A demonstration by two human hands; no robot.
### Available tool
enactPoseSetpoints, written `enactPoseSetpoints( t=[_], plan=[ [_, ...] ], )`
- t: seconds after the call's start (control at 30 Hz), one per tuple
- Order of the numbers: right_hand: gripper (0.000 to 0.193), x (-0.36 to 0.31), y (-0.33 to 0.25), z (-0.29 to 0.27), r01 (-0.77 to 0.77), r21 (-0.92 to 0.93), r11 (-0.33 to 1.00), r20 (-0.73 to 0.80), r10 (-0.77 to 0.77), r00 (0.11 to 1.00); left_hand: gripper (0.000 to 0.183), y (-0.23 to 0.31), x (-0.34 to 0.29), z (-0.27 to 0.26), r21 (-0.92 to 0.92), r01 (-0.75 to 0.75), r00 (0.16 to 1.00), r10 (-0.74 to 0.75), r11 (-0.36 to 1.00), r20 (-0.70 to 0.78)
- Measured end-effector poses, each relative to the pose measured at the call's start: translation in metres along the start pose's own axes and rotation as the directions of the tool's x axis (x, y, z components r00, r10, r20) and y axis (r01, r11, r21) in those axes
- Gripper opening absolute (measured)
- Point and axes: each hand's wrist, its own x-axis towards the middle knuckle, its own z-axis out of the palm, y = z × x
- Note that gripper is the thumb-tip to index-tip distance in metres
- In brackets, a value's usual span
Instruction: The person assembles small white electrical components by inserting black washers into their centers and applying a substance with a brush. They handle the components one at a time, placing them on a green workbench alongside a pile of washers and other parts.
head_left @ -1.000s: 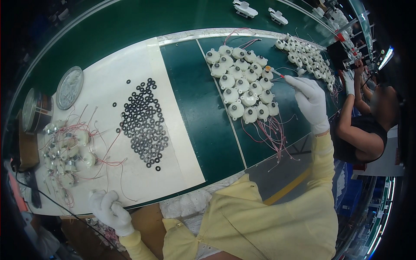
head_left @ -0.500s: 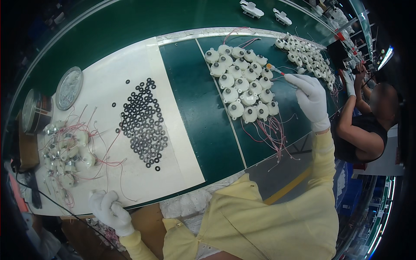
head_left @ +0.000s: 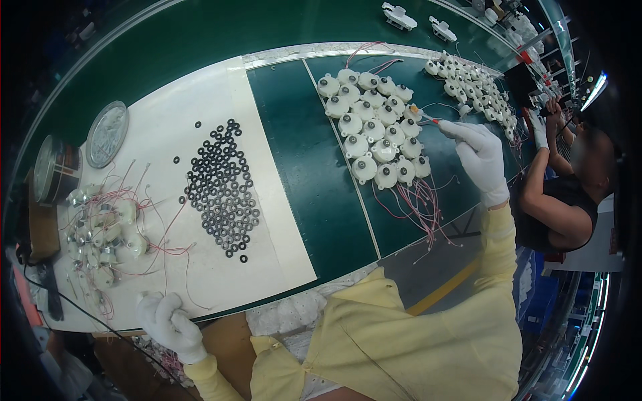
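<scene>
In my gloved right hand (head_left: 478, 150) is a small brush (head_left: 415, 109) with an orange tip and a red-and-white handle. Thumb and fingers pinch the handle, and the tip is at the right side of a group of round white motor housings (head_left: 372, 127). Each housing has a dark centre post; reddish wires (head_left: 424, 210) trail from the near ones. My gloved left hand (head_left: 170, 324) rests by the table's front edge, fingers curled; whatever they may hold is hidden. Many black ring washers (head_left: 221, 187) lie spread on the white sheet (head_left: 267, 220).
More housings with wires (head_left: 103, 234) are heaped at the left, near a round clear dish (head_left: 107, 136) and a tub (head_left: 57, 170). Another group of housings (head_left: 471, 87) sits far right. Two white parts (head_left: 399, 17) lie on the green belt (head_left: 281, 23). A co-worker (head_left: 565, 194) is at the right.
The brush tip has dropped slightly toward the right-hand housings. On the belt, the two white parts have shifted a little to the right. My left hand has hardly moved.
</scene>
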Motion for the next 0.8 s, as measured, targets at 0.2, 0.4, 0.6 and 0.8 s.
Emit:
enactPoseSetpoints(
  t=[0.2,0.4,0.6,0.8],
  plan=[
    [0.044,-0.001,0.007,-0.008,-0.075,0.102,0.992,-0.005,0.076,0.997,0.017,0.000,0.001,0.001,-0.004,-0.016,1.000,0.016,1.000,-0.013],
    [0.043,0.014,-0.001,-0.001,-0.086,0.180,0.980,0.004,0.087,0.996,0.017,-0.001,-0.001,0.001,0.009,-0.006,1.000,0.006,1.000,-0.019],
    [0.041,0.011,0.010,-0.010,-0.128,0.197,0.972,0.051,0.121,0.991,0.017,0.000,0.001,0.000,-0.008,-0.009,1.000,0.009,1.000,-0.005],
    [0.041,0.019,-0.001,-0.004,-0.123,0.299,0.946,0.012,0.125,0.992,0.018,-0.002,-0.001,0.001,0.005,-0.017,1.000,0.017,1.000,-0.010]
  ],
)
